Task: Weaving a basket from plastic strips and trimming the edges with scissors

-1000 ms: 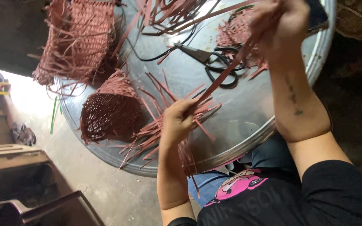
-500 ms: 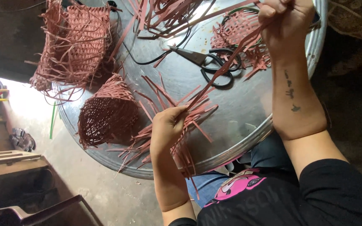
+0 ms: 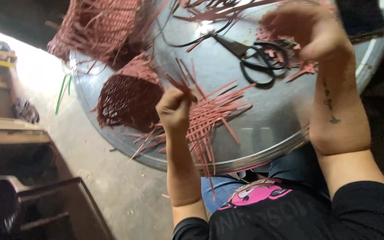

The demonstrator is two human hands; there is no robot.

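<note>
Your left hand [image 3: 174, 109] is fisted shut on the ends of a few reddish strips [image 3: 181, 84] that rise off the flat woven mat [image 3: 205, 122], which lies on the round metal tray [image 3: 272, 129] right under that hand. Your right hand [image 3: 310, 33] is up over the far side of the tray, fingers curled; it's motion-blurred, so I can't tell if it's pinching a strip or closed on nothing. The hands are well apart. My read: you're tensioning or feeding strips through the mat, so keep the left grip low and close to the weave, so the pull runs along the strip and doesn't lift or skew the crossings. Keep each strip flat, no twist, and seat it tight against its neighbour before taking the next one. Black scissors [image 3: 254, 58] lie on the tray between your hands, past the mat; keep loose ends off the blades. A dark red domed basket [image 3: 130, 95] sits just left of the mat, near your left hand, and a taller half-woven basket [image 3: 103, 26] with loose ends stands beyond it at the tray's edge. More loose strips [image 3: 227, 6] are piled at the far rim.
</note>
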